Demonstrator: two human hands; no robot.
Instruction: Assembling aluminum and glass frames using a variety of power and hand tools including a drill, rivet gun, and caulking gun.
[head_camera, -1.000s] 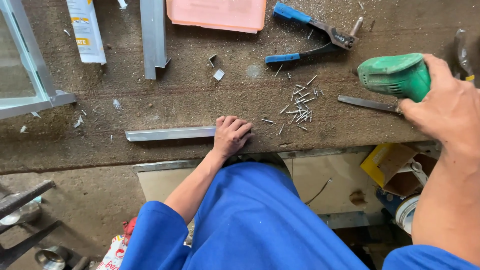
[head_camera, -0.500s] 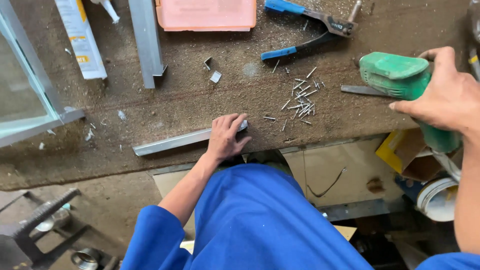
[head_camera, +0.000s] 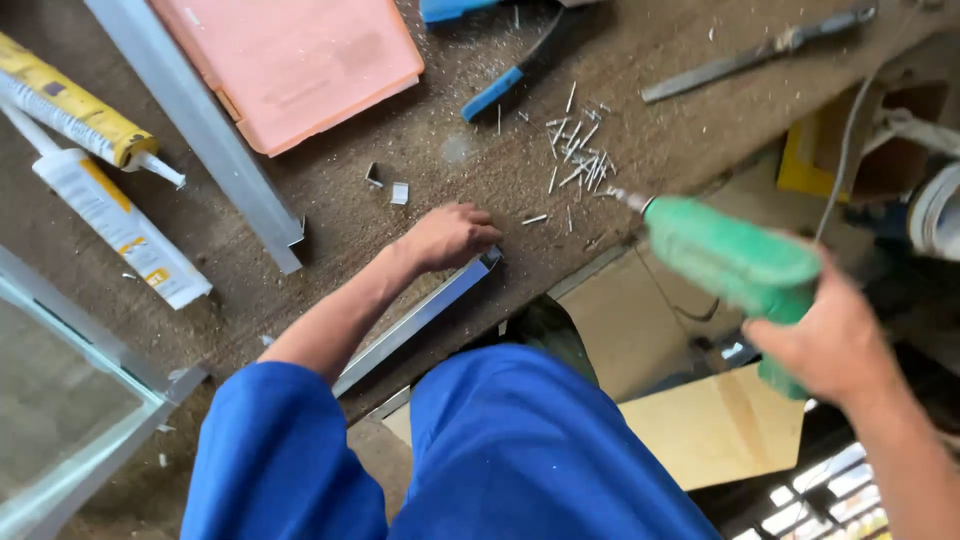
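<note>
Left hand (head_camera: 450, 236) presses fingers down on a thin aluminium strip (head_camera: 415, 322); right hand (head_camera: 830, 345) grips a green electric drill (head_camera: 730, 262) near scattered silver screws (head_camera: 578, 165).

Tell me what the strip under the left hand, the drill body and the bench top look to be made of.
Strip under the left hand: likely aluminium, pale grey with a dull sheen and a crisp folded edge. Drill in the right hand: green moulded plastic body, smooth and matte. Bench top: probably worn wood or board, brown, rough and dusty.
</note>
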